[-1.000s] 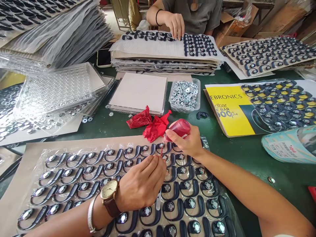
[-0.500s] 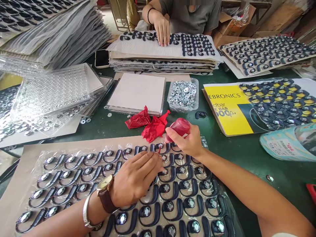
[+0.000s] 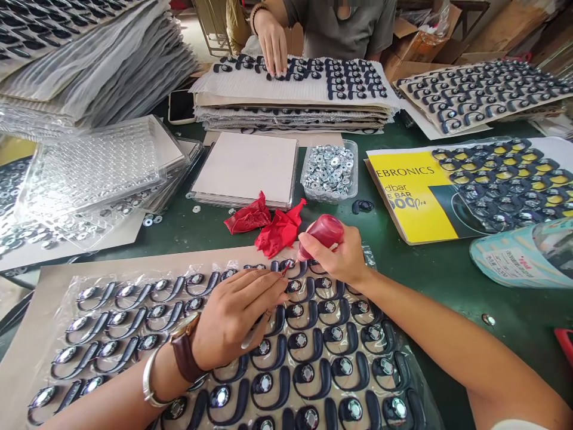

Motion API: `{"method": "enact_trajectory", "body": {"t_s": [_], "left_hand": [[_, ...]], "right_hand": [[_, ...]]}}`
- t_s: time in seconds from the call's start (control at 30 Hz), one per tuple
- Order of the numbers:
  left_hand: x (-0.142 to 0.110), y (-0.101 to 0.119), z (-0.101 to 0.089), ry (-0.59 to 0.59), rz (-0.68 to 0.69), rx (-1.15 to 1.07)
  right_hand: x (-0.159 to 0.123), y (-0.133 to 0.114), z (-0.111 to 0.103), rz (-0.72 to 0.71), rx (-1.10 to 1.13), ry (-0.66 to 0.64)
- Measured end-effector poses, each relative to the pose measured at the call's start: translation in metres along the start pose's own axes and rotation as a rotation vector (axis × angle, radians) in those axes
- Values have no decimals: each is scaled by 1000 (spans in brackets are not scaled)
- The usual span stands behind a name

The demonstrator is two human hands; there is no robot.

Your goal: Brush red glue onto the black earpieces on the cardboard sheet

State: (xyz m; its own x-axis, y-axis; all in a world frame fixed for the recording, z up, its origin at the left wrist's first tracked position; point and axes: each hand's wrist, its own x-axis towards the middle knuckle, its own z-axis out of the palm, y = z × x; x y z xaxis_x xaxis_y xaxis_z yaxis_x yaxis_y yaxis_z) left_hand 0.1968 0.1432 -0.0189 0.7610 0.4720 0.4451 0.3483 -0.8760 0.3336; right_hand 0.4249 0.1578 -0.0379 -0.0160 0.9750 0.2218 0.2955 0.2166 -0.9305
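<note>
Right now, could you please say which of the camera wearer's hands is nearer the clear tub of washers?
Right: the right hand, holding the red bottle, is on the near side of the tub; the left hand is farther, lower and leftward in view.

Red leads the way here: a glossy raspberry bottle (image 3: 326, 230) just off centre, and at its nine o'clock, bright scarlet scraps (image 3: 280, 228). Down at six, it's row upon row of blue-black hooks (image 3: 324, 380), dotted with gleaming silver discs (image 3: 345, 366), over tan card (image 3: 42, 304). Seven-thirty, a dark brown watch strap (image 3: 184, 356) and silver bangle (image 3: 148, 378)! Three o'clock, loud yellow on the printed board (image 3: 409, 176), black lettering, dark panel; just below, a pale teal container (image 3: 496, 251) with cream streaks. One o'clock, bluish-silver washers (image 3: 330, 170); eleven, an off-white sheet (image 3: 246, 167); deep green tabletop (image 3: 430, 280) beneath.
</note>
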Motion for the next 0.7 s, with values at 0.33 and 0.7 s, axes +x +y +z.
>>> {"method": "enact_trajectory", "body": {"t_s": [0.33, 0.7], "left_hand": [[-4, -7, 1, 65, -158, -221], [-12, 9, -20, 128, -63, -108]], "right_hand": [[-2, -6, -3, 46, 87, -53], [-13, -37, -96, 361, 533, -173]]}}
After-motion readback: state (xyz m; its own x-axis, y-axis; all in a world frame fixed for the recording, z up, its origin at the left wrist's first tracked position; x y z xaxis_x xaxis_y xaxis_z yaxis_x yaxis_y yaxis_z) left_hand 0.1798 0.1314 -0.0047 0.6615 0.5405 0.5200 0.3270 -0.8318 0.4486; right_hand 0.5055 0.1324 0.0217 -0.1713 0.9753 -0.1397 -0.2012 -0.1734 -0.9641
